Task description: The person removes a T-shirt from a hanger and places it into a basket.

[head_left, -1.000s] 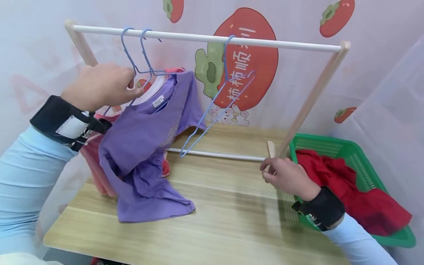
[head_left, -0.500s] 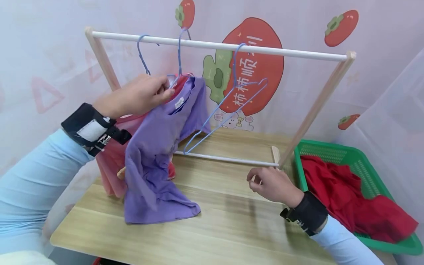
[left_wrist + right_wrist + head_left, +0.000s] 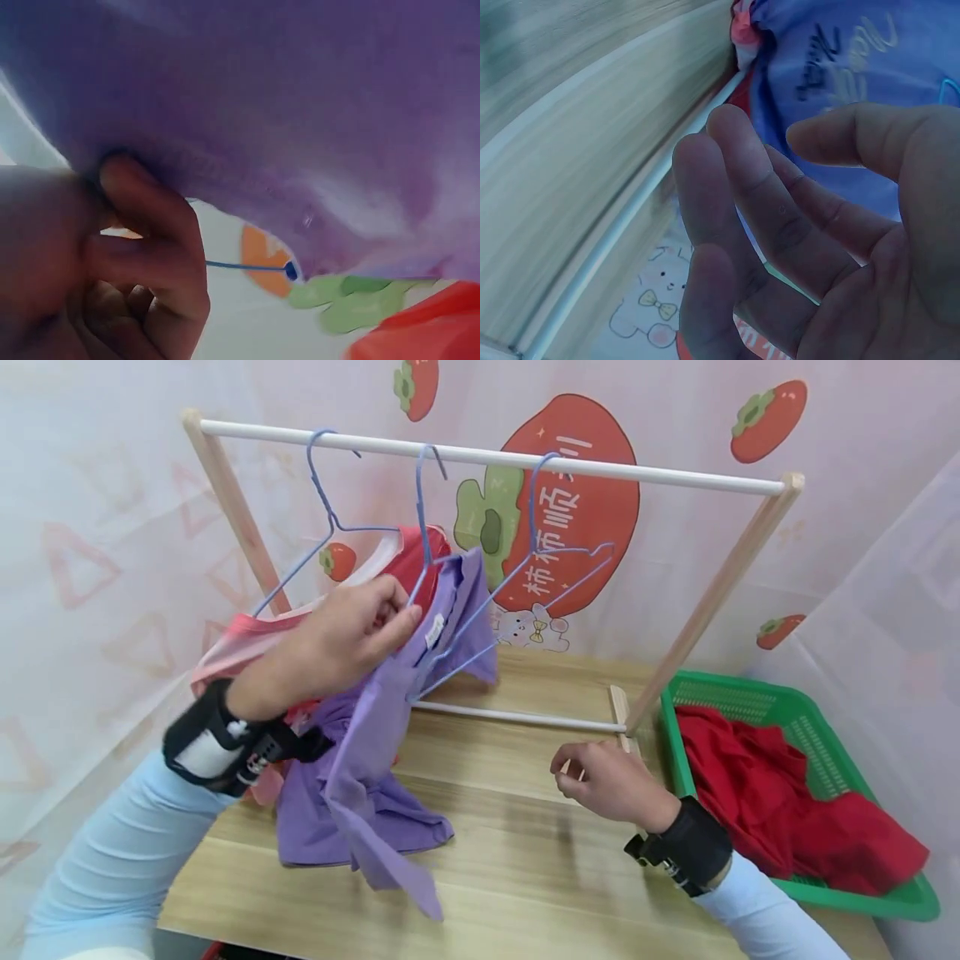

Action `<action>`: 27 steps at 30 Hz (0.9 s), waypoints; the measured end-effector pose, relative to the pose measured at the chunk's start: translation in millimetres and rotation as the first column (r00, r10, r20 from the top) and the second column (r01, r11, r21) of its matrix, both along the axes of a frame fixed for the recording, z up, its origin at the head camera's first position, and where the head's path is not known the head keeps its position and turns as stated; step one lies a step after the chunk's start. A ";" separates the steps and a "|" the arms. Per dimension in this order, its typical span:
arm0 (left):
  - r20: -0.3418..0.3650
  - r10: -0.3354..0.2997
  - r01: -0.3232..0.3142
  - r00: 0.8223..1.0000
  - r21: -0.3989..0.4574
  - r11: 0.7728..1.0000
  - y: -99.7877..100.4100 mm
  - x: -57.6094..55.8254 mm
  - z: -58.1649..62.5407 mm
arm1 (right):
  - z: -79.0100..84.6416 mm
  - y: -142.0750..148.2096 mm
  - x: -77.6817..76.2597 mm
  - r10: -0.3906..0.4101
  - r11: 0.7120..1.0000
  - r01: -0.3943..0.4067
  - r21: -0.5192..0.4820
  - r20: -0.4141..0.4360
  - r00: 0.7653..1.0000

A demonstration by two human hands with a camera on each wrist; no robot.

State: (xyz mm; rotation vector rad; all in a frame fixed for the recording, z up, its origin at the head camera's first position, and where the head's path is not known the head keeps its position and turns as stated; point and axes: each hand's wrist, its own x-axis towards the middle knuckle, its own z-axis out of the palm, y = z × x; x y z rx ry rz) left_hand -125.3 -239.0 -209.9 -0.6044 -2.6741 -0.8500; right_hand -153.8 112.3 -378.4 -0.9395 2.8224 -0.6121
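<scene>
My left hand [image 3: 341, 631] pinches the near shoulder of a blue wire hanger [image 3: 422, 518] that carries a purple T-shirt [image 3: 367, 735]. That hanger's hook is at the white rail [image 3: 487, 458]. In the left wrist view, curled fingers [image 3: 161, 225] lie against the purple cloth, and a thin blue wire shows beyond them. My right hand [image 3: 611, 781] hovers above the table, fingers loosely bent with nothing in them. To its left hangs a bare blue hanger [image 3: 533, 518], its lower end overlapping the shirt. In the right wrist view, the purple shirt [image 3: 840, 60] shows lettering.
Another blue hanger [image 3: 321, 493] at the rail's left bears pink and red garments [image 3: 247, 639]. A wooden upright [image 3: 712, 602] supports the rail's right end. Beside it, a green basket [image 3: 806, 702] holds red cloth [image 3: 750, 793]. The rack stands on a wooden table [image 3: 510, 877].
My left hand has moved right along the rail with the purple shirt's hanger, away from the pink garments' hanger. The shirt's near side swings forward. My right hand has shifted slightly left.
</scene>
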 end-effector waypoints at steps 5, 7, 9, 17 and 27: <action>0.017 -0.026 0.025 1.000 0.100 0.995 3.7 -15.6 -59.1 | -2.7 -7.6 1.2 0.014 1.000 -0.015 -0.011 -0.028 1.000; 0.024 -0.035 0.031 0.999 0.154 0.988 8.9 -23.9 -86.2 | -4.3 -11.9 0.6 0.027 0.999 -0.028 -0.025 -0.031 0.999; 0.029 -0.031 0.024 0.999 0.204 0.979 18.2 -33.7 -113.2 | -5.5 -17.5 -1.0 0.031 0.998 -0.031 -0.046 -0.016 0.999; 0.064 -0.008 -0.013 0.998 0.323 0.946 79.4 -82.8 -195.4 | -10.4 -57.1 -21.2 -0.067 0.972 0.072 -0.222 0.033 0.997; 0.111 0.089 -0.128 0.990 0.419 0.899 120.9 -135.7 -223.8 | -34.1 -75.8 -42.4 -0.119 0.916 0.086 -0.391 -0.061 0.991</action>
